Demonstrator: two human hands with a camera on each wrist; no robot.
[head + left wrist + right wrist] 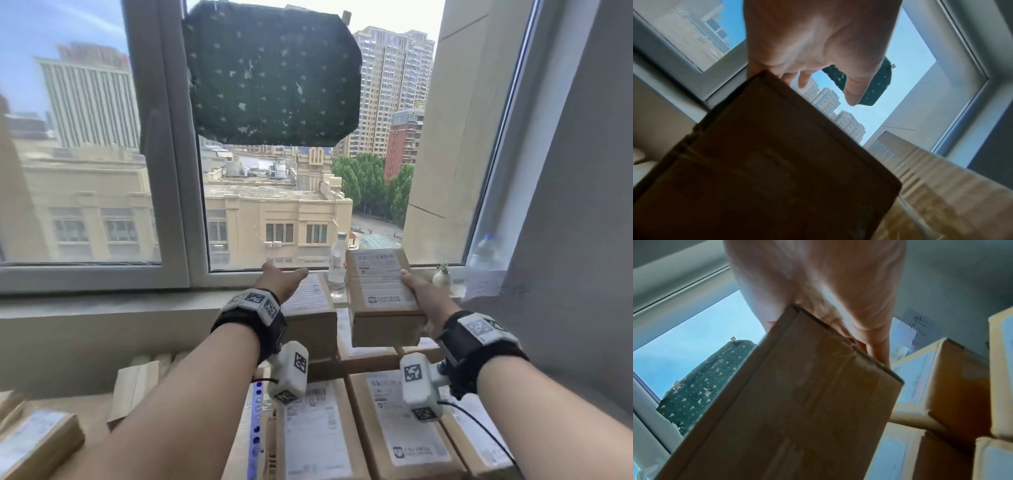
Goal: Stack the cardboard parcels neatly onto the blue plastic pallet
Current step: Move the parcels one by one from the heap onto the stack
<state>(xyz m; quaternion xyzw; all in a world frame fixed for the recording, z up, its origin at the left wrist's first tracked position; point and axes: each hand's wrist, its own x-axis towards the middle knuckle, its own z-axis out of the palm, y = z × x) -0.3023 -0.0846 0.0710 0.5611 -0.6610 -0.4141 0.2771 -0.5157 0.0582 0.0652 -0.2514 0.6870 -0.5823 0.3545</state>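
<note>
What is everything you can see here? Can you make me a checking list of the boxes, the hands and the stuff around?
Surface: blue pallet shows only as a strip between parcels.
Job's things: stacked parcels with labels up; one held parcel lifted above them.
Clutter: water bottle and a small vase on the windowsill.
Hands: right hand grips the held parcel; left hand is open, reaching over a rear parcel.
Cables: black cable from the right wrist unit.
Surroundings: window with dark cloth; city buildings outside.
</note>
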